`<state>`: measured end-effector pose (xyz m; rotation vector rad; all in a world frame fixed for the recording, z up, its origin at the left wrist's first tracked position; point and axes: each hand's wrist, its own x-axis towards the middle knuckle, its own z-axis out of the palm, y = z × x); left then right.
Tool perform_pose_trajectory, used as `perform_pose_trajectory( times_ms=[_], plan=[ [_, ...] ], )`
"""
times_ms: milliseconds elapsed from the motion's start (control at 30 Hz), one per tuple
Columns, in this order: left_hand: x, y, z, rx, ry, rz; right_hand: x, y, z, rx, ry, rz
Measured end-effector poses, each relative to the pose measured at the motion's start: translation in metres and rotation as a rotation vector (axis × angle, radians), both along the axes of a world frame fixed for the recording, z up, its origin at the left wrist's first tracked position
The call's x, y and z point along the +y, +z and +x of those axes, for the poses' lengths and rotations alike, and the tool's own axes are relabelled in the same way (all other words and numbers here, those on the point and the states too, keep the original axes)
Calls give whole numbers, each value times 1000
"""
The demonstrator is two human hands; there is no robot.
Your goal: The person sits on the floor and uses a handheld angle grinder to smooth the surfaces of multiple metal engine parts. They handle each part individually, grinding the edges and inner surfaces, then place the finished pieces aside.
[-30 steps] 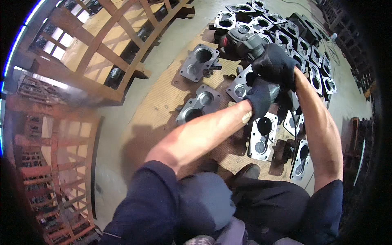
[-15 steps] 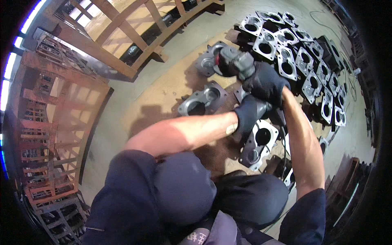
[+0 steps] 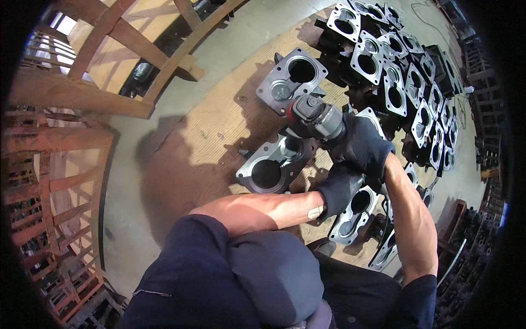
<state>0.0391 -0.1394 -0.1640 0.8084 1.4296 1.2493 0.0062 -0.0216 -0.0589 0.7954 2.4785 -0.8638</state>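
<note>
An angle grinder (image 3: pixel 315 116) with a grey head is gripped in both my hands, which wear dark gloves. My right hand (image 3: pixel 366 143) wraps round its body just behind the head. Lower down, my left hand (image 3: pixel 341 189) is closed round its rear part. The grinder's head hangs over the space between two grey metal castings with round bores: one casting (image 3: pixel 311 89) beyond it, another casting (image 3: pixel 253 163) to its near left. The disc is hidden, so I cannot tell whether it touches metal. Below my left hand lies another casting (image 3: pixel 345 229).
Many similar castings (image 3: pixel 395 77) stand in rows at the far right. Corrugated cardboard (image 3: pixel 213 118) covers the floor under the work. Wooden crate frames (image 3: pixel 126 41) and reddish slatted racks (image 3: pixel 60 181) line the left. A cord runs near my right forearm.
My view has shifted, and the far-left castings look larger. Relative to the castings, the grinder head has drawn back from the far one, uncovering it. Both hands keep their grip.
</note>
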Motion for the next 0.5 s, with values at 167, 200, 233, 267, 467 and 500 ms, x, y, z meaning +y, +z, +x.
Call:
perform_pose_trajectory(
  times_ms=[167,200,233,267,467,500],
  plan=[
    [-8,0,-29,42,-100,50,-5,-7,-26,-52,-14,-36],
    [-9,-4,-30,55,-106,42,-6,-9,-29,-38,1,-15],
    [-8,-5,-33,69,-110,33,-6,-12,-31,-24,17,7],
    [-8,-5,-40,77,-130,7,-5,-22,-30,54,19,-38],
    [-21,9,-94,273,-205,5,-4,-30,-73,-20,55,76],
    [-21,9,-98,307,-250,-6,-4,-33,-78,-30,83,81]
  ],
)
